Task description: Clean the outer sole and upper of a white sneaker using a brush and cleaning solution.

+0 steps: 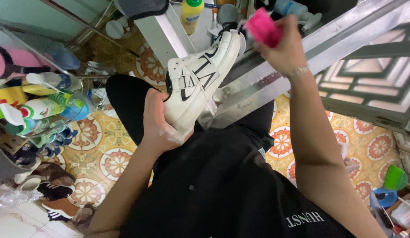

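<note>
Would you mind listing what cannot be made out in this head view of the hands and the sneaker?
- White sneaker: its heel is covered by the left hand; its toe end is crowded against items behind.
- Pink object: the right hand wraps it, and motion blurs it, so its kind is unclear.
- Yellow bottle: its top is cut off by the upper edge.

Left hand (163,121) cupped in a firm grip, right hand (282,46) raised, fingers curled, both forearms extended forward.
</note>
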